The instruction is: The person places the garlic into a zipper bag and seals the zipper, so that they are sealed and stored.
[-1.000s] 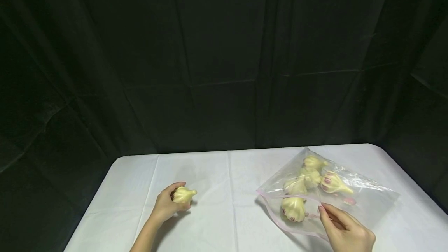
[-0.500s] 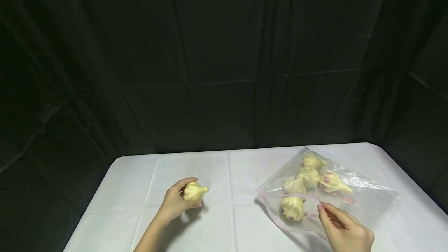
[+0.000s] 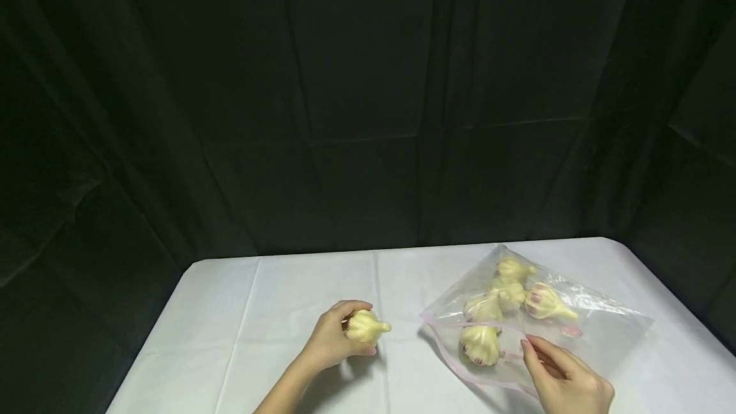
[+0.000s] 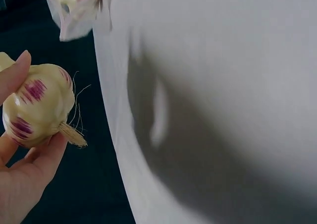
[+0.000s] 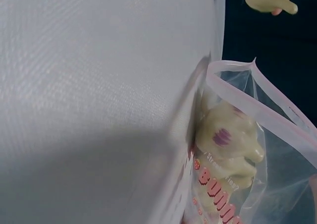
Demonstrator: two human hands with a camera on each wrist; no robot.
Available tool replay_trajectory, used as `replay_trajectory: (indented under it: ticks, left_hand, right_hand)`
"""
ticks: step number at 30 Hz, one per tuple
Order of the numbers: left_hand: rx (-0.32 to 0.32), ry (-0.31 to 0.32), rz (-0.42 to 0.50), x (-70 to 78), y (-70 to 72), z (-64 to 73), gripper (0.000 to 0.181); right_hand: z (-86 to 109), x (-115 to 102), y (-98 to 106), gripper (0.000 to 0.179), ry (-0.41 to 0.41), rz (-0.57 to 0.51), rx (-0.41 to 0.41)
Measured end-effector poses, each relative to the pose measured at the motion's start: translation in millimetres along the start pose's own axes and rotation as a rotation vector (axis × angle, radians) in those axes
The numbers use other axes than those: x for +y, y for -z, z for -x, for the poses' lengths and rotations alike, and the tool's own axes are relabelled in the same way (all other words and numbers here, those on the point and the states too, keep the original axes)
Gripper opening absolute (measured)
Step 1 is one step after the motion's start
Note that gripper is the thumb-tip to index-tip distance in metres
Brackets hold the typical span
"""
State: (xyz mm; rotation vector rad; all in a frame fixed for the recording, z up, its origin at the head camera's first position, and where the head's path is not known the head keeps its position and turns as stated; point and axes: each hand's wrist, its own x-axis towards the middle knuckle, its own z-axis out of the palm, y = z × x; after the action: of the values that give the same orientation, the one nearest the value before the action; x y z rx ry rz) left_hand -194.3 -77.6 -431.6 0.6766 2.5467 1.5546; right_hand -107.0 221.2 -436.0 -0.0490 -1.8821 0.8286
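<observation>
My left hand [image 3: 336,338] grips a garlic bulb [image 3: 365,326] between thumb and fingers, above the table left of the bag. In the left wrist view this garlic bulb [image 4: 42,105] shows purple streaks and a tuft of dry roots. The clear zip bag [image 3: 609,331] with a pink rim lies at the right, its mouth parted toward the near left. Inside it are several garlic bulbs [image 3: 480,345]. With thumb and forefinger my right hand [image 3: 569,375] pinches the bag's rim. Red lettering shows on the bag [image 5: 237,97] in the right wrist view, where most of the right hand is hidden.
A white cloth covers the table [image 3: 230,337]. Black curtains [image 3: 356,114] hang behind it and along both sides. The left hand's shadow falls on the cloth below it.
The left hand has moved right across the table toward the bag, carrying the garlic bulb. My right hand keeps its pinch on the bag, nearly still.
</observation>
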Motion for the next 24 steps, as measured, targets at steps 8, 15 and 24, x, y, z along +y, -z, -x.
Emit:
replay_trajectory:
  ticks: [8,15,24]
  left_hand:
    - [-0.104,-0.056,0.042,22.3,-43.3,-19.0,0.059]
    - [-0.137,-0.096,0.074,45.0,-74.8,-29.8,0.058]
    - [-0.160,-0.100,0.077,47.2,-92.1,-28.3,0.058]
  right_hand:
    - [-0.2,-3.2,-0.6,0.014,-0.011,0.006,0.034]
    - [-0.3,-5.2,0.2,0.013,-0.058,0.045,0.006]
    - [-1.0,-3.9,1.2,0.011,-0.081,0.056,-0.039]
